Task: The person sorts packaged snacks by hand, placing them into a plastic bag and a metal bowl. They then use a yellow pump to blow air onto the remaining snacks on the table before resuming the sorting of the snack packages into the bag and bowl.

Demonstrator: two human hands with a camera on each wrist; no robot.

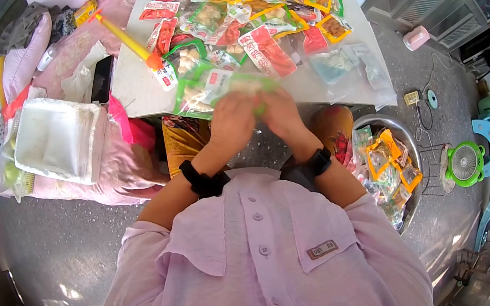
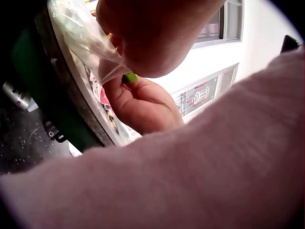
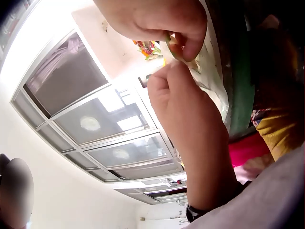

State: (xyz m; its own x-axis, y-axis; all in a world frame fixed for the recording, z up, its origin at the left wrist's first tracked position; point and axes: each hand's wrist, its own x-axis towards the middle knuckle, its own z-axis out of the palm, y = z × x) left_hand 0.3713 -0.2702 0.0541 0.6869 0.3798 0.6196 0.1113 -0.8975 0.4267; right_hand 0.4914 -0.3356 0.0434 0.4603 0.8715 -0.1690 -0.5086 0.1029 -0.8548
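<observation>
A clear food packet with green edges (image 1: 200,95) lies at the near edge of the table, pale pieces inside it. My left hand (image 1: 231,119) pinches its right end, and my right hand (image 1: 279,113) pinches the same end close beside. In the right wrist view the fingertips of both hands meet at a green strip of the packet (image 3: 171,49). Its clear film (image 2: 83,36) stretches from the fingers in the left wrist view. Just behind the hands lies a red-and-white packet (image 1: 267,50).
Several food packets (image 1: 210,16) cover the table (image 1: 141,96). A yellow-orange pump (image 1: 126,40) and clear plastic bags (image 1: 367,71) lie there too. A metal basin (image 1: 409,132) of packets stands at right, a white foam box (image 1: 57,136) on the bed at left.
</observation>
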